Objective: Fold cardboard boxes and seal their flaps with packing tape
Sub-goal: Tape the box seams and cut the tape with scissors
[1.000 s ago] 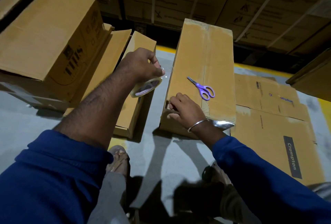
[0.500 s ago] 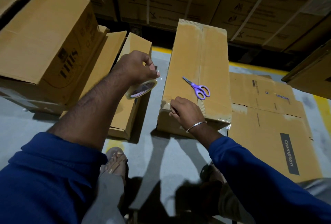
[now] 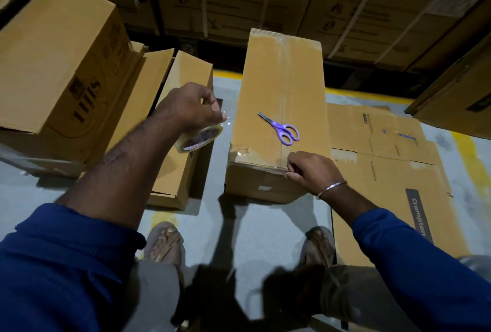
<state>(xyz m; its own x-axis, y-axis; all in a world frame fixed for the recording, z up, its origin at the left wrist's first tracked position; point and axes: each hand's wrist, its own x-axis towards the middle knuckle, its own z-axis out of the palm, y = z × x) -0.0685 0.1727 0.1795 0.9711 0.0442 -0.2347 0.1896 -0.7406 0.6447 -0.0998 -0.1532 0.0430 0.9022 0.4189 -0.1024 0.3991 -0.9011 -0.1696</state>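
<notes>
Pressure from the curled right hand (image 3: 312, 172) has been slid rightward along the long brown cardboard box's (image 3: 281, 92) near edge, smoothing clear tape there, while the clear tape roll (image 3: 199, 138) stays gripped by the left hand (image 3: 190, 105).

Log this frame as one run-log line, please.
stage: taping near edge | left hand: holds tape roll | right hand: presses tape on box edge | scissors: on box top

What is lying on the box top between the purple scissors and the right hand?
Nothing: bare cardboard with the flap seam, head view, between scissors and right hand on the box.
</notes>
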